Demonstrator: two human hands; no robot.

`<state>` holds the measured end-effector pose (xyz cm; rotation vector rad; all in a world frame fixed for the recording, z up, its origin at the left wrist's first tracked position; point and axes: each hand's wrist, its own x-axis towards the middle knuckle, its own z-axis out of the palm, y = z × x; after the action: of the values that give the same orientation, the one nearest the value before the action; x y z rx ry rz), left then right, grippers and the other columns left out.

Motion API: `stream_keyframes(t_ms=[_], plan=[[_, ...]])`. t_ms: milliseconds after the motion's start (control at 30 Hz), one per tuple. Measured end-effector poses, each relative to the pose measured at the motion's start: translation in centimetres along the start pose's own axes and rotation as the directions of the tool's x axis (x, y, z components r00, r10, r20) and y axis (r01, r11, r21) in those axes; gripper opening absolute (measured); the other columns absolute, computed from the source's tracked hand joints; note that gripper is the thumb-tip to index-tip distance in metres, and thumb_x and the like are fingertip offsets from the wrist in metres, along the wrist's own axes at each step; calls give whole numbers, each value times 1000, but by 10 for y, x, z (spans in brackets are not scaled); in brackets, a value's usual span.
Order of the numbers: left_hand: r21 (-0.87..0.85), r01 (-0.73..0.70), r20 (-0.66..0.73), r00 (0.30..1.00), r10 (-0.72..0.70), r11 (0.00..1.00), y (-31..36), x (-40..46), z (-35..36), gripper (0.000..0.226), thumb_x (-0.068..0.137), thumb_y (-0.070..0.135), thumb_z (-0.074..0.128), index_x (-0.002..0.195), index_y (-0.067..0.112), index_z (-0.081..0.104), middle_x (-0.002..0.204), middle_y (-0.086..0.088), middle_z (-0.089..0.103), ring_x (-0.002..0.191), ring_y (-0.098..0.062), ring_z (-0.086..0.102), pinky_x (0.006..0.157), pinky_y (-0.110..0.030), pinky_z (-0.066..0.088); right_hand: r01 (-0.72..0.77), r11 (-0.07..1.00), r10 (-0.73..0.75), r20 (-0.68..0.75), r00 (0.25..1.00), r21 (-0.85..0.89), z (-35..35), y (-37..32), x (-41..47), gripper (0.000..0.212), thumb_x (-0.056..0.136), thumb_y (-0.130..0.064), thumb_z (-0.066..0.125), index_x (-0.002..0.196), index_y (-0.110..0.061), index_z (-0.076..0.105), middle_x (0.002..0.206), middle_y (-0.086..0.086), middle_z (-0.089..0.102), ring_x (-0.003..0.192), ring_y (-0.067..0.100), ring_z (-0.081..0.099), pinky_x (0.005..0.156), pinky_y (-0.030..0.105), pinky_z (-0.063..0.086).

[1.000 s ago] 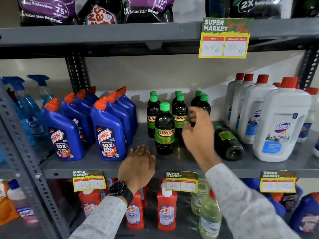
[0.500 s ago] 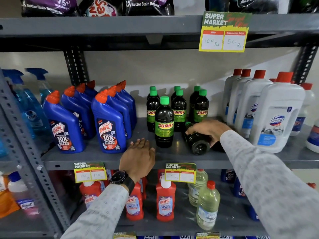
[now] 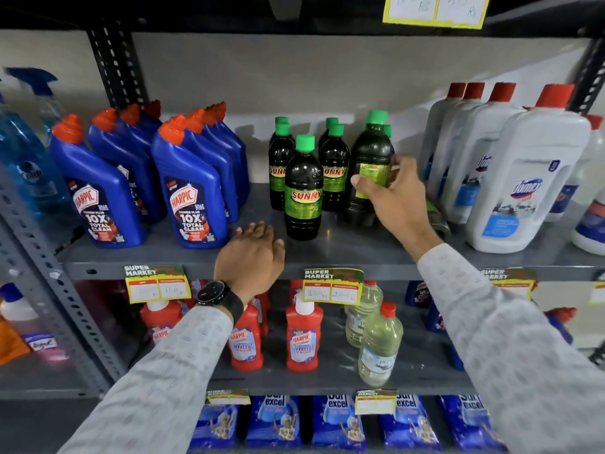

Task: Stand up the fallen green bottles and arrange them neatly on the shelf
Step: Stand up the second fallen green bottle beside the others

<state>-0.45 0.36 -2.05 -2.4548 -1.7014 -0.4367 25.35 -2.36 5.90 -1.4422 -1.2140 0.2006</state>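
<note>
Shows the right hand (image 3: 397,198) closed around the label of a green-capped bottle (image 3: 370,149), thumb in front and fingers behind, with the bottle upright or nearly so at the right end of the group of standing green bottles (image 3: 302,191). Cannot tell, through the blur, whether its base touches the shelf (image 3: 343,253). Shows the left hand (image 3: 252,253) lying flat and open on the front of the shelf, holding nothing.

Risks, in judgement: letting go before the base sits flat and so tipping the bottle onto its close neighbours, which may knock them over in turn; slipping on the glossy label; catching with the sleeve the second fallen bottle (image 3: 438,219), half hidden behind the wrist, and rolling it toward the white jugs (image 3: 530,178) or the front edge.

Presents a smooth grey metal shelf with no lip visible at the front, hence nothing to stop a rolling bottle. Leaves a narrow gap between the green group and the white jugs, with blue bottles (image 3: 193,198) well to the left. Backs onto a plain pale wall (image 3: 294,70).
</note>
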Motion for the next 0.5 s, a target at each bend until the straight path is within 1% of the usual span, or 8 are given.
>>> stream_keyframes(t_ms=[67,133,233,300,367,433,500], plan=[[-29,5,7,1000,-5,1000,0,1,-1,60,106,39,22,154,8,39,164,-12,36,153,-25,31,127,-44,19,61,998,-62,-16,998,-4,6,12,-10,65,80,-48,83,126,-19,46,109,-5,71,96,14,71,86,41,59],[-37,7,4,1000,-7,999,0,2,-1,60,106,39,21,154,8,39,164,-12,35,153,-24,30,127,-44,18,101,994,-102,-12,995,-43,10,23,-17,70,82,-50,81,130,-14,45,115,3,70,103,22,69,90,49,57],[-37,11,-3,1000,-11,999,0,2,1,60,106,39,20,154,9,39,164,-11,36,154,-23,30,128,-43,18,127,988,-126,17,992,-83,13,34,-20,75,80,-55,80,133,-16,43,120,3,69,109,25,68,93,50,55],[-39,14,-9,1000,-14,999,-1,2,2,59,106,39,22,154,8,40,164,-11,36,154,-23,30,128,-42,17,108,992,-106,25,994,-72,13,38,-19,78,79,-54,81,135,-19,42,120,0,68,108,21,67,94,48,56],[-45,19,-8,1000,-19,999,-1,2,2,59,106,38,23,154,8,40,164,-10,35,154,-22,29,128,-42,17,92,994,-91,35,995,-52,13,40,-17,81,78,-54,83,138,-19,41,121,-2,67,108,17,66,94,41,56],[-44,22,-8,1000,-23,999,-1,2,2,59,106,39,22,155,9,39,165,-9,34,154,-21,28,128,-42,16,93,996,-92,69,993,-10,13,42,-17,83,80,-53,83,141,-19,40,124,-2,65,111,14,63,93,30,53],[-45,22,-10,1000,-22,999,-1,2,2,59,106,40,21,155,10,38,165,-8,34,155,-20,28,128,-41,16,68,996,-74,128,989,52,12,44,-17,82,85,-43,82,148,-18,36,128,-3,64,112,10,62,90,19,47]])
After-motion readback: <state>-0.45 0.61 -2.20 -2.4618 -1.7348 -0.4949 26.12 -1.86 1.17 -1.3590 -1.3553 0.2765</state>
